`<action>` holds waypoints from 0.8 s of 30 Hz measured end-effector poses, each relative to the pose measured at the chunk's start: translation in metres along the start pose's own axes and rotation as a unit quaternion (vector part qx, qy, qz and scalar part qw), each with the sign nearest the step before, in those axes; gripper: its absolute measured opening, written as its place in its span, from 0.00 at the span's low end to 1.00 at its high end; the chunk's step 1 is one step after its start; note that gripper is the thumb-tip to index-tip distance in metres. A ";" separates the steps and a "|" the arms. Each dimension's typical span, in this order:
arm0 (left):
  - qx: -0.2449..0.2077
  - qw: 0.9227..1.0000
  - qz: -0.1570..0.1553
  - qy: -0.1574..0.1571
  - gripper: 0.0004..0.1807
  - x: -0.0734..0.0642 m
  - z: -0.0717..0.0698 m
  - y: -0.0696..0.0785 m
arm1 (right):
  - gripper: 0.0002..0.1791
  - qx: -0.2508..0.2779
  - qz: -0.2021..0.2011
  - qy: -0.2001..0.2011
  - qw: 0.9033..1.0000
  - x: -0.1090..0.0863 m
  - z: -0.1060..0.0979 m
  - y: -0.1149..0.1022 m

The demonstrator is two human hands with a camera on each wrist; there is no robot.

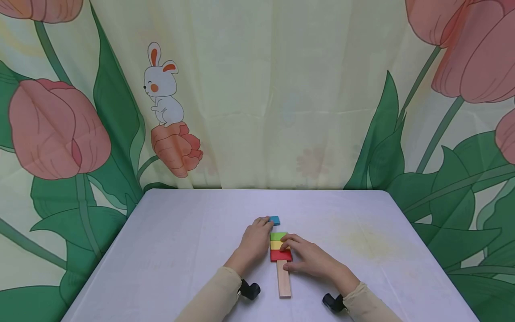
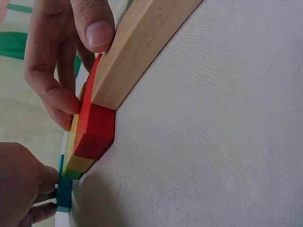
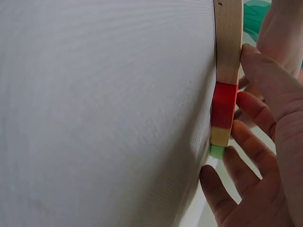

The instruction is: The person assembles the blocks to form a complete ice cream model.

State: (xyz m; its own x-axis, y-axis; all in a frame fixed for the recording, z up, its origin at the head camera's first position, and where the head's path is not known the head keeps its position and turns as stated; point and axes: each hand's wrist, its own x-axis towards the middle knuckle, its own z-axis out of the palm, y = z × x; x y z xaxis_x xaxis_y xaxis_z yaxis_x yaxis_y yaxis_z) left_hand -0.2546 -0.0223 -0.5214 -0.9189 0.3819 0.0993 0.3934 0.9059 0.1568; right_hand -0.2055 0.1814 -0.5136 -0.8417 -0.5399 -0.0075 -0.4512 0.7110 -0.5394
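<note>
Near the far end of a row of blocks, my left hand [image 1: 255, 240] pinches a blue block [image 1: 275, 220] between thumb and fingers; the left wrist view shows the grip from the side. Below it, a green block [image 1: 277, 235], a yellow block [image 1: 275, 245] and a wider red block [image 1: 280, 256] lie edge to edge. A plain wooden strip [image 1: 283, 281] runs from the red block toward me. My right hand [image 1: 310, 258] rests over the row's right side, its thumb [image 3: 258, 71] against the wooden strip and its loosely bent fingers at the red and yellow blocks.
A white cloth [image 1: 181, 241] covers the table. Behind it hangs a curtain [image 1: 273, 98] printed with tulips and a rabbit. Black wrist cameras are strapped at both sleeve cuffs, close to the tabletop.
</note>
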 end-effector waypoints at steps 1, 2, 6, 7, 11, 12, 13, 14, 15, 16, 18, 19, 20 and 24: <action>-0.002 1.000 0.002 -0.002 0.24 0.000 0.000 0.001 | 0.24 0.000 0.001 0.000 1.000 0.000 0.000 0.000; -0.003 1.000 0.005 -0.002 0.24 0.000 0.000 0.002 | 0.24 0.000 0.000 0.001 1.000 -0.001 0.001 0.000; -0.026 1.000 0.012 -0.004 0.24 -0.001 0.001 0.004 | 0.24 0.006 0.013 0.000 1.000 0.000 0.002 0.000; -0.041 0.999 0.011 0.000 0.24 0.000 0.001 0.003 | 0.24 0.008 0.018 -0.001 1.000 0.000 0.002 -0.001; -0.157 0.987 -0.014 0.016 0.25 0.000 0.004 -0.003 | 0.24 0.025 0.016 -0.005 1.000 0.003 -0.001 -0.001; -0.195 0.980 -0.022 0.020 0.26 -0.001 0.004 -0.005 | 0.24 0.036 0.014 -0.006 0.999 0.003 -0.002 -0.001; -0.233 0.972 -0.033 0.022 0.26 -0.001 0.005 -0.007 | 0.24 0.053 0.014 -0.005 0.998 0.004 -0.004 0.000; -0.273 0.961 -0.044 0.021 0.27 -0.002 0.005 -0.009 | 0.24 0.077 0.014 0.000 0.997 0.004 -0.006 0.001; -0.314 0.948 -0.056 0.021 0.27 -0.003 0.005 -0.010 | 0.24 0.105 0.019 0.006 0.994 0.004 -0.008 0.003; -0.349 0.934 -0.071 0.017 0.27 -0.004 0.005 -0.012 | 0.24 0.139 0.028 0.012 0.990 0.004 -0.010 0.005; -0.415 0.905 -0.097 0.009 0.28 -0.006 0.005 -0.015 | 0.25 0.214 0.054 0.025 0.975 0.005 -0.014 0.010; -0.443 0.890 -0.110 0.006 0.28 -0.006 0.004 -0.016 | 0.26 0.248 0.067 0.030 0.966 0.006 -0.016 0.012; -0.467 0.876 -0.120 0.006 0.28 -0.007 0.003 -0.017 | 0.27 0.279 0.085 0.032 0.956 0.008 -0.017 0.014; -0.523 0.841 -0.137 0.005 0.28 -0.007 0.001 -0.021 | 0.32 0.355 0.139 0.036 0.924 0.020 -0.019 0.020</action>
State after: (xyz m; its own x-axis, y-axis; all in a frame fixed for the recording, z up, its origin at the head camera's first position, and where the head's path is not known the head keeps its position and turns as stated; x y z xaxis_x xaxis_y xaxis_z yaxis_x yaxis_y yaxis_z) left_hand -0.2565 -0.0439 -0.5260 -0.9810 0.1791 -0.0750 -0.0181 0.3001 0.9537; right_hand -0.2366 0.1931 -0.5086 -0.9246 -0.3323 -0.1863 0.0718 0.3284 -0.9418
